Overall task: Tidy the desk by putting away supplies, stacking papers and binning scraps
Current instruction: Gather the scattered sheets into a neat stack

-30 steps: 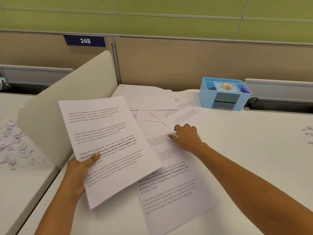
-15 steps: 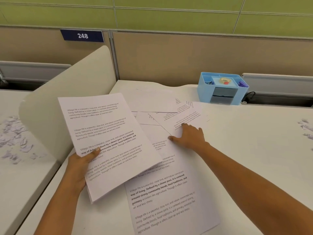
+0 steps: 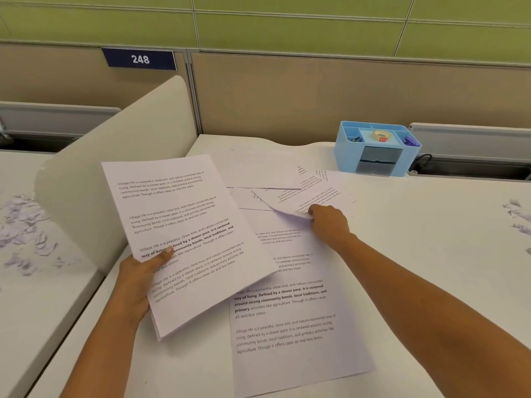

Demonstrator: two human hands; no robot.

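Observation:
My left hand (image 3: 138, 280) holds a stack of printed sheets (image 3: 184, 234) tilted above the white desk (image 3: 431, 254), thumb on top. My right hand (image 3: 327, 222) pinches the near corner of a printed sheet (image 3: 313, 193) lying upside down further back; that corner is lifted off the pile. A long printed sheet (image 3: 290, 320) lies flat in front of me, partly under the held stack. Several more loose sheets (image 3: 258, 170) overlap near the back of the desk.
A blue desk organiser (image 3: 376, 149) with tape and clips stands at the back right. Paper scraps (image 3: 26, 234) litter the neighbouring desk on the left, beyond a cream divider (image 3: 115, 168). More scraps (image 3: 517, 216) lie at the right edge.
My right hand moved from pressing flat on the papers to pinching and lifting the corner of the upside-down sheet. The left hand's stack stayed about where it was.

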